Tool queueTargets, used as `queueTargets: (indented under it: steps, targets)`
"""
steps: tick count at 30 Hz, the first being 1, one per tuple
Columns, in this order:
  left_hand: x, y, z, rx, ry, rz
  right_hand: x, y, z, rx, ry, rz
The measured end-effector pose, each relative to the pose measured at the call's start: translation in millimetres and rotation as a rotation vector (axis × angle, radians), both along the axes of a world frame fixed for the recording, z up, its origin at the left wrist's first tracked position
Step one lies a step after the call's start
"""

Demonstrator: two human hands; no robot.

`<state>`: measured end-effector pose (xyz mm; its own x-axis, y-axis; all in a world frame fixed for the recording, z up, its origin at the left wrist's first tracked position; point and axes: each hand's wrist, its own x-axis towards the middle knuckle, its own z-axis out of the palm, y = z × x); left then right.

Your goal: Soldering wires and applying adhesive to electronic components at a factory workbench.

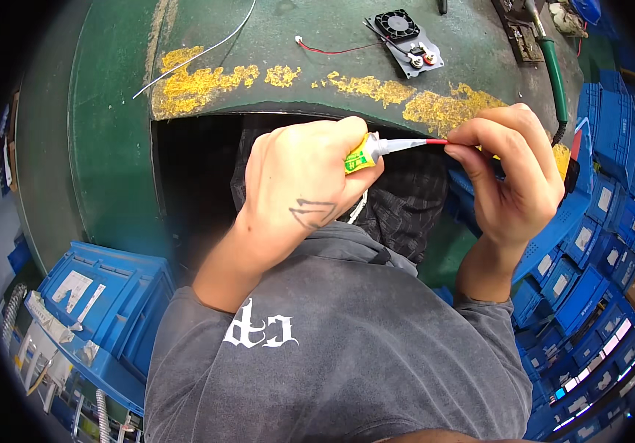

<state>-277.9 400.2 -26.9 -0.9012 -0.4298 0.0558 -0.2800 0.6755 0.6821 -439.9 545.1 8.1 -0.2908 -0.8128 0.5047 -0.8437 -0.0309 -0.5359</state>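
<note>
My left hand (303, 173) is closed round a small yellow and green glue tube (362, 156), which it holds over the front edge of the bench. A clear tapered nozzle (404, 145) points from the tube toward the right. At its tip sits a thin red piece (436, 141), either a cap or a sleeve; I cannot tell which. The thumb and fingers of my right hand (513, 170) pinch the far end of that red piece. Most of the glue tube's body is hidden inside my left hand.
On the green bench (258, 52) lie a small black fan (397, 25), a grey plate (422, 49) with terminals, a red-black wire (340, 52) and a grey cable (207, 53). A green-handled soldering iron (552, 77) rests at right. Blue bins (122, 295) stand both sides.
</note>
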Motion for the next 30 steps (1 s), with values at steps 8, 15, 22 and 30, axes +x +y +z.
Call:
queueTargets:
  steps: [8,15,22,30]
  targets:
    - [0.8,0.9,-1.2,0.011,-0.009,-0.010,2.4,0.8,4.2,0.058,-0.018,-0.011]
    - [0.3,0.7,-3.3,0.003,-0.003,-0.016,-2.9,2.1,-0.2,0.036,-0.007,0.052]
    - [-0.6,0.9,-3.3,0.011,-0.007,-0.025,-4.3,1.7,0.5,0.022,-0.017,0.101]
    - [0.7,-0.2,-2.4,-0.066,-0.052,-0.060,-2.9,2.9,-2.4,-0.031,-0.022,0.067]
